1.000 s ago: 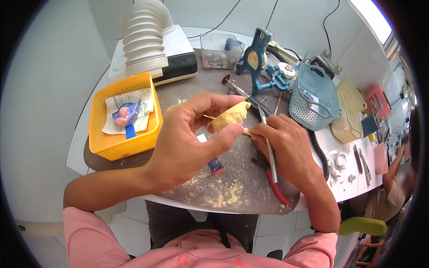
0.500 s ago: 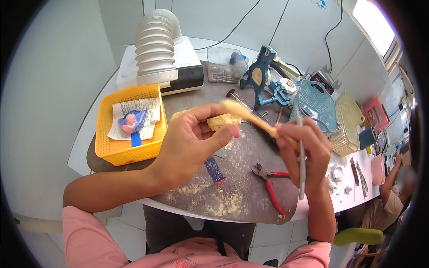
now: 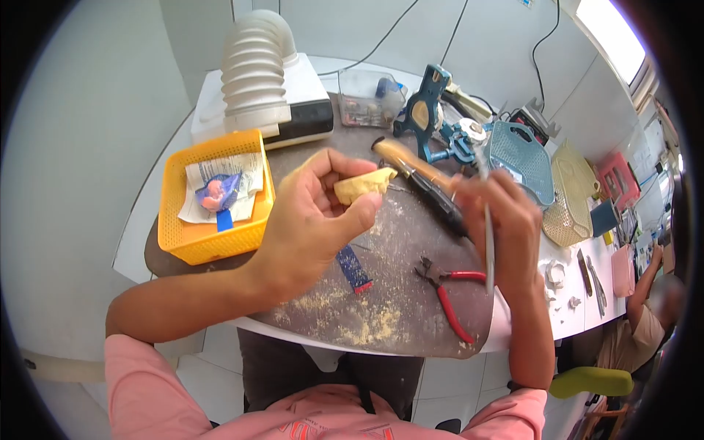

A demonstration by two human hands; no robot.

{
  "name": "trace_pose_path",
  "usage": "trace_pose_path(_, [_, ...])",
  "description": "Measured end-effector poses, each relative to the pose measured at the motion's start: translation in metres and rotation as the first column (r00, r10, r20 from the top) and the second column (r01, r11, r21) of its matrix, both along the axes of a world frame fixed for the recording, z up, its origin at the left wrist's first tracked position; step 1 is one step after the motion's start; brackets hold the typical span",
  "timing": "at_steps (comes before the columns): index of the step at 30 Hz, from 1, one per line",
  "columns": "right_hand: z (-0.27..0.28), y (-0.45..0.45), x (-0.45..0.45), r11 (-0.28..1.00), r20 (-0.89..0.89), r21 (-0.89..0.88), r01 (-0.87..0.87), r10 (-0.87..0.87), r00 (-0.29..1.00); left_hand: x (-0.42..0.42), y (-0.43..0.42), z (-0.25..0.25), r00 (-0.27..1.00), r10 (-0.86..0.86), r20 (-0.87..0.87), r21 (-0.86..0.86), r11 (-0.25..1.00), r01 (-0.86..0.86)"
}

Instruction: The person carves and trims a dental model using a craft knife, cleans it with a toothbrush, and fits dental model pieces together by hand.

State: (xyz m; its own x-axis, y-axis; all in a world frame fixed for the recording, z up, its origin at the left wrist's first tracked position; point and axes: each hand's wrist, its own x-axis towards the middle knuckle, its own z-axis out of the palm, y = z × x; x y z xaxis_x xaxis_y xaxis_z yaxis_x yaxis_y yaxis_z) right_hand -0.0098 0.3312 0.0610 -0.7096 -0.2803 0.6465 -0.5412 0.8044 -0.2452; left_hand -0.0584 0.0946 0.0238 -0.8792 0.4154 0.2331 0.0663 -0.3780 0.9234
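My left hand (image 3: 301,224) is closed around a yellow plaster dental cast (image 3: 359,188), pinched between thumb and fingers above the bench. Slightly blurred, my right hand (image 3: 510,227) grips a wooden-handled brush (image 3: 419,166), whose pale end points up and left, just beyond the cast and apart from it. A slim grey metal tool (image 3: 490,253) also sits in that hand, hanging nearly upright. Behind the brush a black handpiece (image 3: 434,196) lies on the bench. Red-handled cutters (image 3: 447,297) rest below my right hand, and a dark blue strip (image 3: 353,270) lies below my left.
Yellow dust covers part of the brown bench mat (image 3: 396,323). A yellow basket (image 3: 213,253) stands left, before a white unit with a ribbed hose (image 3: 253,73). Behind are a blue articulator (image 3: 425,110) and a blue basket (image 3: 522,165). Another person (image 3: 638,330) sits far right.
The brush has moved up and away from the cast, with my right hand shifting slightly right and up. My left hand has turned the cast, so another side of it shows.
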Motion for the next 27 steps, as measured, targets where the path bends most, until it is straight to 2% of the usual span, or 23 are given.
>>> trace_pose_path(1, [-0.001, 0.007, -0.006, 0.991, -0.035, 0.019, 0.131, -0.130, 0.991, 0.001, -0.001, 0.002, 1.000, -0.001, 0.020, -0.003, 1.000, 0.001])
trace_pose_path(2, [-0.004, 0.010, -0.008, 0.965, -0.070, 0.035, 0.258, -0.256, 0.964, 0.001, -0.002, 0.006, 0.999, -0.008, -0.031, 0.007, 1.000, 0.008])
trace_pose_path(4, [-0.006, 0.001, -0.005, 0.966, -0.011, 0.000, 0.257, -0.257, 0.966, 0.001, -0.003, 0.013, 0.997, -0.013, -0.082, 0.015, 1.000, 0.014])
trace_pose_path(7, [-0.015, -0.016, 0.003, 0.987, 0.053, 0.052, 0.154, -0.157, 0.986, 0.000, -0.003, 0.016, 0.994, 0.005, -0.110, 0.024, 1.000, -0.003])
trace_pose_path(10, [-0.018, -0.026, 0.008, 0.984, 0.070, 0.078, 0.161, -0.167, 0.984, 0.000, 0.000, 0.014, 0.998, -0.016, -0.062, 0.017, 1.000, 0.017])
trace_pose_path(11, [-0.018, -0.025, 0.007, 0.987, -0.047, 0.076, 0.139, -0.136, 0.990, -0.001, 0.000, 0.014, 0.998, -0.013, -0.062, 0.016, 1.000, 0.014])
trace_pose_path(12, [-0.015, -0.025, 0.009, 0.988, -0.047, 0.075, 0.133, -0.130, 0.990, -0.003, 0.000, 0.013, 0.993, -0.104, -0.058, -0.060, 0.993, 0.100])
trace_pose_path(13, [-0.010, -0.026, 0.011, 0.997, -0.076, 0.011, 0.078, -0.077, 0.994, -0.004, -0.002, 0.012, 0.982, -0.185, -0.046, -0.135, 0.975, 0.177])
trace_pose_path(14, [-0.006, -0.027, 0.011, 0.999, -0.109, -0.053, 0.012, -0.018, 0.994, -0.003, -0.003, 0.011, 0.986, -0.161, -0.047, -0.136, 0.979, 0.154])
trace_pose_path(16, [-0.008, -0.031, 0.015, 0.991, -0.043, -0.116, -0.061, 0.056, 0.997, 0.001, -0.001, 0.008, 0.946, -0.322, 0.043, -0.166, 0.931, 0.324])
trace_pose_path(17, [-0.009, -0.033, 0.015, 0.991, -0.018, -0.105, -0.083, 0.081, 0.997, 0.001, 0.001, 0.004, 0.954, -0.297, 0.048, -0.168, 0.939, 0.301])
trace_pose_path(19, [-0.012, -0.038, 0.018, 0.993, 0.039, -0.085, -0.083, 0.087, 0.995, 0.002, 0.004, -0.002, 0.930, -0.366, 0.022, -0.103, 0.925, 0.366])
trace_pose_path(23, [-0.017, -0.041, 0.017, 0.989, 0.054, -0.114, -0.095, 0.102, 0.993, 0.005, 0.005, -0.003, 0.937, -0.349, 0.022, -0.095, 0.932, 0.349])
trace_pose_path(27, [-0.018, -0.040, 0.016, 0.969, 0.090, -0.216, -0.117, 0.139, 0.986, 0.005, 0.002, 0.002, 0.932, -0.354, 0.081, -0.112, 0.926, 0.361])
